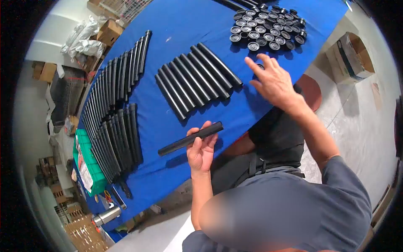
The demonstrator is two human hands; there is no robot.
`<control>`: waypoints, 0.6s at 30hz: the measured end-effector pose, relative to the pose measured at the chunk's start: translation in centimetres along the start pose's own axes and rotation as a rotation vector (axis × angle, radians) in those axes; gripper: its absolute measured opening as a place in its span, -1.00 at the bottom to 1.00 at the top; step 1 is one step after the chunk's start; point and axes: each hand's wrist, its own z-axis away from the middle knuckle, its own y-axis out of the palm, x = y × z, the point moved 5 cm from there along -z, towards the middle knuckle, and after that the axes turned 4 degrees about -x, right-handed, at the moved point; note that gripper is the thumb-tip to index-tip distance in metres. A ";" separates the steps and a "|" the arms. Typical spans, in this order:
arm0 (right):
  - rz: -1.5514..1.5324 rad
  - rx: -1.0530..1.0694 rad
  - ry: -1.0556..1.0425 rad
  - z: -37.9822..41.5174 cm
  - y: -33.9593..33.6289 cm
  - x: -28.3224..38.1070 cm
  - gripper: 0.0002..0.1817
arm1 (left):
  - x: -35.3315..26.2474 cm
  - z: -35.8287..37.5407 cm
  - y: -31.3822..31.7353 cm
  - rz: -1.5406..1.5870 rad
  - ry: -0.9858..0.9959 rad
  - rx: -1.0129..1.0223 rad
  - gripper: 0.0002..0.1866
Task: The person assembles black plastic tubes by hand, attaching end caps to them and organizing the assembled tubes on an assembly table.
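My left hand (201, 153) is wrapped round a black tube (191, 139), holding it at a slant over the near edge of the blue-covered table. Farther right, my right hand (275, 84) is over the table with thumb and fingers apart. A round black cap (260, 66) shows in part between its fingers, mostly hidden by them. Just beyond that hand lies a cluster of round black caps (260, 29) with ringed faces. Left of it, a row of several glossy black tubes (195, 77) lies side by side.
More black tubes (113, 80) lie in two fanned rows on the table's left. A green bin (98, 178), a phone (119, 197) and a metal flask (107, 215) sit by the left edge. An open cardboard box (350, 59) stands on the floor at right.
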 end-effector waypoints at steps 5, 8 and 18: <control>0.054 0.190 -0.064 -0.4 3.5 -3.2 -0.42 | 0.0 0.1 0.8 0.004 0.013 -0.022 -0.62; -0.182 0.195 -0.046 0.6 1.7 -1.9 -0.49 | 0.1 0.0 0.3 0.033 0.050 -0.003 -0.54; -1.478 0.569 0.501 7.8 5.0 8.8 -0.53 | 0.2 0.0 0.9 -0.043 0.077 -0.021 -0.58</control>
